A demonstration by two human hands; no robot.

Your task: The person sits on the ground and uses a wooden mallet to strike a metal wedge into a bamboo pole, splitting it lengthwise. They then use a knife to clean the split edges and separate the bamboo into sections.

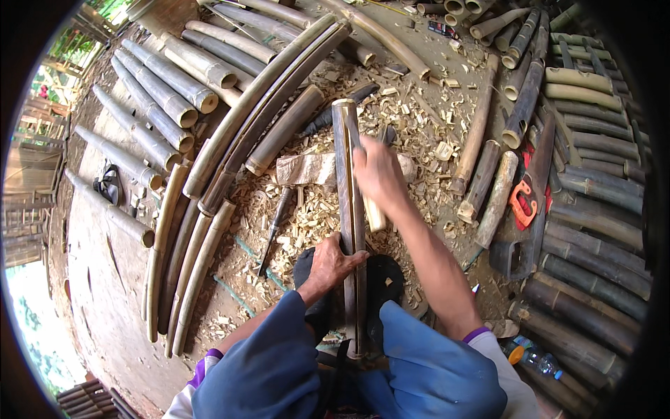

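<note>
A long bamboo pole (345, 188) with a lengthwise split or groove runs upright through the picture, its lower end between my feet and knees. My left hand (331, 265) is wrapped round its lower half, thumb across the front. Beside the upper part, my right hand (380, 171) is closed and slightly blurred, against the pole's right edge. A narrow grey, blade-like strip shows just above its fingers, but what it holds is not clear. Behind the pole lies a pale, rough wooden block (305, 170). A pale bamboo piece (375, 215) shows below my right hand.
Wood shavings (307, 216) cover the ground. A dark, narrow-bladed tool (276, 227) lies left of the pole. Bamboo poles (157, 84) lie at left, and many more are stacked at right. An orange-handled saw (523, 202) and a plastic bottle (541, 362) lie on the right.
</note>
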